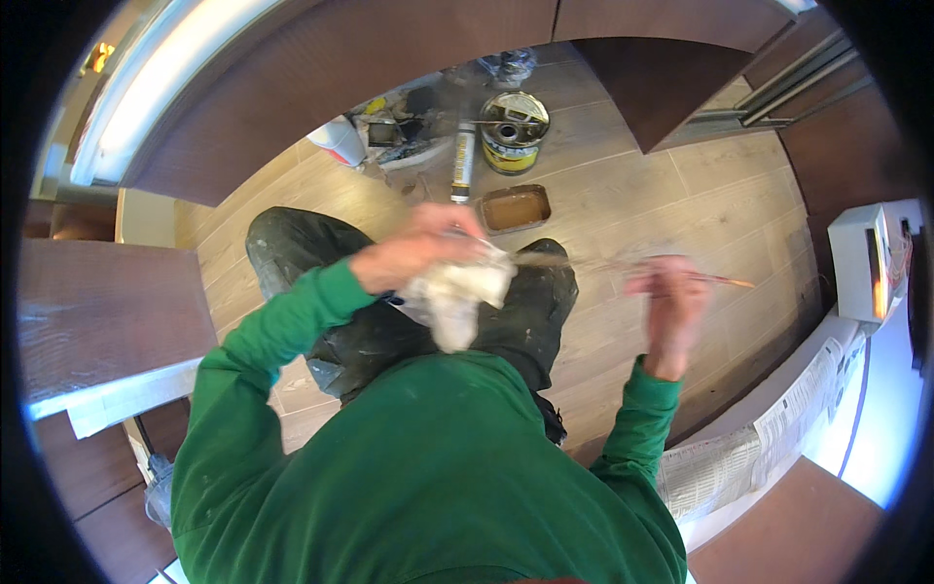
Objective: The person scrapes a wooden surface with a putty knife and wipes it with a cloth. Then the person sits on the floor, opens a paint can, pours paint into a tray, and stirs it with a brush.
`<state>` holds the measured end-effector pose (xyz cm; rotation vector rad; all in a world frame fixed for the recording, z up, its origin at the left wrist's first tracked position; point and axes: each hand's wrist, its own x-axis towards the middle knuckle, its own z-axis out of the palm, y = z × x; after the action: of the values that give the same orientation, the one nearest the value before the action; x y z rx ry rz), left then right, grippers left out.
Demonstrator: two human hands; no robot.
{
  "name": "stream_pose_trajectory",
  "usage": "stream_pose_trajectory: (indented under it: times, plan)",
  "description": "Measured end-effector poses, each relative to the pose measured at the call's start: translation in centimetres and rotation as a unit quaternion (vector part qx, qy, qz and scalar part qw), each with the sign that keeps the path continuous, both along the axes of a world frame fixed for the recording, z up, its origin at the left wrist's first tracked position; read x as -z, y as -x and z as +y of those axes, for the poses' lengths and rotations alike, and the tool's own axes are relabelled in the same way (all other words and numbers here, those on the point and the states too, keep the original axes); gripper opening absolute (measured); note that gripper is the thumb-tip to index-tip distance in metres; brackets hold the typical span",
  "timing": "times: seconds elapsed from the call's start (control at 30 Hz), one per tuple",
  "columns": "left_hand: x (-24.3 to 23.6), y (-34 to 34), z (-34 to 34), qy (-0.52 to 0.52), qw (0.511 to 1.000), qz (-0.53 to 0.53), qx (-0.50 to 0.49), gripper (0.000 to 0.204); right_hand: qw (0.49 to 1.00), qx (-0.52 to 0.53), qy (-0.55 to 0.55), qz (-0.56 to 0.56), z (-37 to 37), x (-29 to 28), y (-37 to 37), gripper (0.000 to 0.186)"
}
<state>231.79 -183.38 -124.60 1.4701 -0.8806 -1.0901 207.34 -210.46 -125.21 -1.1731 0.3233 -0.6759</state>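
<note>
My left hand (423,243) is closed on a crumpled white rag (462,287), which hangs in front of my knees. Out to the right, my right hand (673,282) grips a thin paintbrush (732,281). Its pale tapered handle sticks out past my fingers, and its other end, smeared by motion, points left toward the rag; whether the two touch I cannot tell. Beyond my knees, a small rectangular tray (516,208) with brown contents lies on the floor. Behind it stand a round metal can (512,156) with a yellow and black label and a white cartridge tube (463,165).
A white tub (341,141) and a dark-stained heap of odds and ends (394,131) sit at the far left on wood-look flooring (720,170). Brown panels (360,78) overhang the far side. A white box-shaped device (866,263) and newspaper-covered edge (778,428) border the right.
</note>
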Motion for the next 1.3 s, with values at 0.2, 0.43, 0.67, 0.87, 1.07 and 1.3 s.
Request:
stream_pose_trajectory:
  times: [0.2,0.43,0.67,0.87,1.07,1.3]
  plan:
    - [1.8,-3.7,-0.7,-0.039,0.943,0.239,-0.230,0.016,0.995,0.082,-0.004,-0.050,-2.6,-0.4,0.2,0.030]
    - [-0.2,-2.4,-5.4,0.039,0.898,0.418,-0.131,0.028,0.996,0.045,-0.046,-0.068,-0.8,0.1,-2.9,0.026]
    - [-0.4,-0.3,-6.7,-0.016,0.963,0.258,-0.081,0.021,0.999,0.029,-0.015,-0.017,0.1,1.2,-3.8,0.023]
    - [4.0,0.4,-4.8,0.015,0.990,0.047,-0.129,0.015,0.997,0.054,-0.009,0.051,0.6,2.1,-2.8,0.022]
    - [5.1,-4.4,-0.3,-0.098,0.948,0.036,-0.302,0.018,0.979,0.202,0.027,0.027,-2.1,1.0,-0.6,0.021]
    - [3.0,-4.2,-2.1,-0.007,0.928,0.272,-0.256,0.029,0.991,0.100,-0.078,-0.036,-1.7,2.8,-3.0,0.023]
